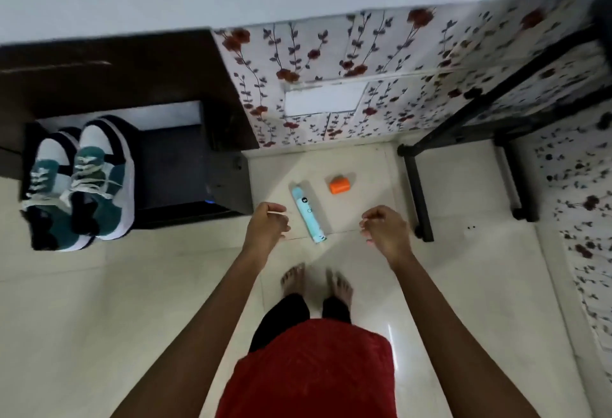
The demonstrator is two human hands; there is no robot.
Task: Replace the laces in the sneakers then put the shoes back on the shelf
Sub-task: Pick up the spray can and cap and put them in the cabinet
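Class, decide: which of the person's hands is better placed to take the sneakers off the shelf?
Left, probably. The left hand hangs nearer the sneakers on the dark shelf; the right hand is beyond the blue tube. The left may be pinching a thin pale strand.

1. A home, most likely an entry corner or hallway – the wide lens bends the edges, so the exact room is hard to call.
2. Glossy pale floor tiles point(99, 301) and a wall covering point(381, 50) printed with red flowers on vines.
3. A low dark shelf point(172, 166) holding a pair of sneakers point(79, 182).
4. A black metal furniture frame point(418, 192) against the wall.
5. Household bits on the floor – a spray can point(308, 214) and an orange cap point(340, 185).
6. The person stands on bare feet point(293, 280).
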